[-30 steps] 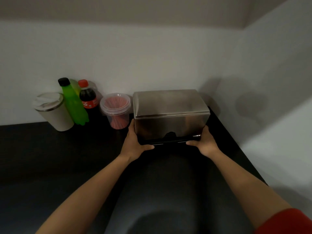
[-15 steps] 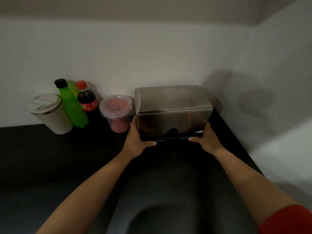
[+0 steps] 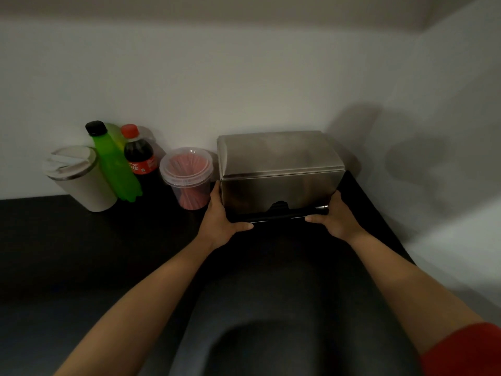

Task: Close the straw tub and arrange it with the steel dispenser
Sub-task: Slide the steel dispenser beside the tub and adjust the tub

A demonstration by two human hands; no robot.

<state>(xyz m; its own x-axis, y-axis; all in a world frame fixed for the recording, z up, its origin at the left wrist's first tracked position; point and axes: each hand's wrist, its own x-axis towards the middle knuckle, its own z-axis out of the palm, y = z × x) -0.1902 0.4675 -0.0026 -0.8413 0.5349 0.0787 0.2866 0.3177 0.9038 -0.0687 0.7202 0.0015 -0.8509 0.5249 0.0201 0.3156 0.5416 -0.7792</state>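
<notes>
Counted on the black counter [image 3: 67, 253]: one steel dispenser [image 3: 280, 169], one lidded straw tub [image 3: 187, 176], two bottles – one green bottle [image 3: 115, 164], one cola bottle [image 3: 139, 156] – one lidded tumbler [image 3: 81, 180]; two hands are seen, left hand [image 3: 219, 221] and right hand [image 3: 336, 221]

Along the counter's [image 3: 67, 253] back edge stand, left to right, a cup [image 3: 81, 180], two bottles [image 3: 116, 164], the tub [image 3: 187, 177] and, just beside it toward the back right corner, the dispenser [image 3: 279, 172].
</notes>
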